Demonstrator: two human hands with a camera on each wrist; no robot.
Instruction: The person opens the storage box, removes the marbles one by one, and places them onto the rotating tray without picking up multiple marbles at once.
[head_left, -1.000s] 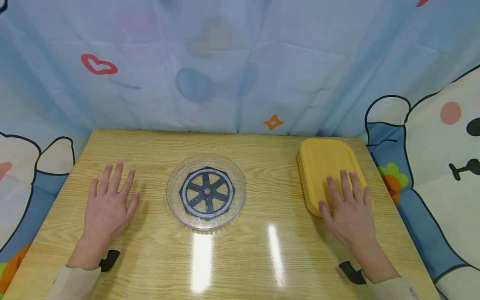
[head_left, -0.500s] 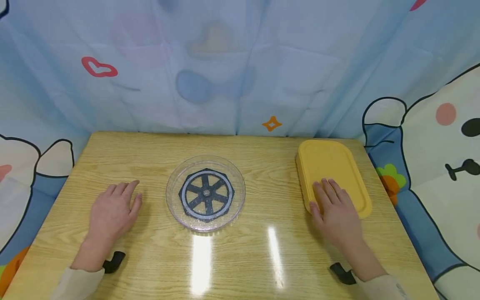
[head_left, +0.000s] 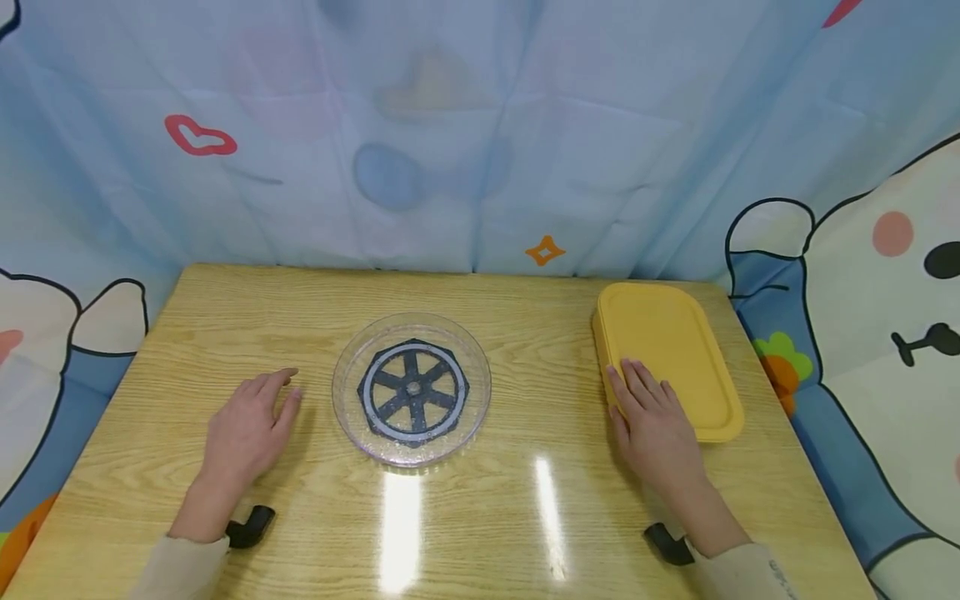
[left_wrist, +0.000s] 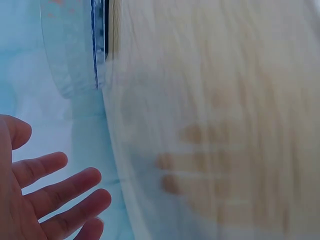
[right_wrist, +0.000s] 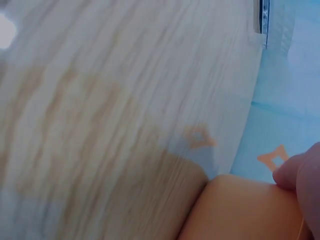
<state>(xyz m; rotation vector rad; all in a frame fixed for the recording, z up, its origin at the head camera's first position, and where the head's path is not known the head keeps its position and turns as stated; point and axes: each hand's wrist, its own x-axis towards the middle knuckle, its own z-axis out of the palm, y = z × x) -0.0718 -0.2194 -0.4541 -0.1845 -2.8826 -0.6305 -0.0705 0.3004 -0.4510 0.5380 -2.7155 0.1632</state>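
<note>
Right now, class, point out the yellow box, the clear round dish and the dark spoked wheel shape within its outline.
Yellow box [head_left: 678, 346]: head view, on its flat top.
Clear round dish [head_left: 346, 383]: head view, on its clear left margin.
Dark spoked wheel shape [head_left: 413, 388]: head view, on its central hub.

Left hand [head_left: 246, 435], fingers loosely parted, right hand [head_left: 658, 433], fingers extended, backs upward

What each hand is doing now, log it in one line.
left hand: empty, over light wooden table | right hand: touching yellow rectangular plastic box | transparent round dish: between hands, untouched
</note>
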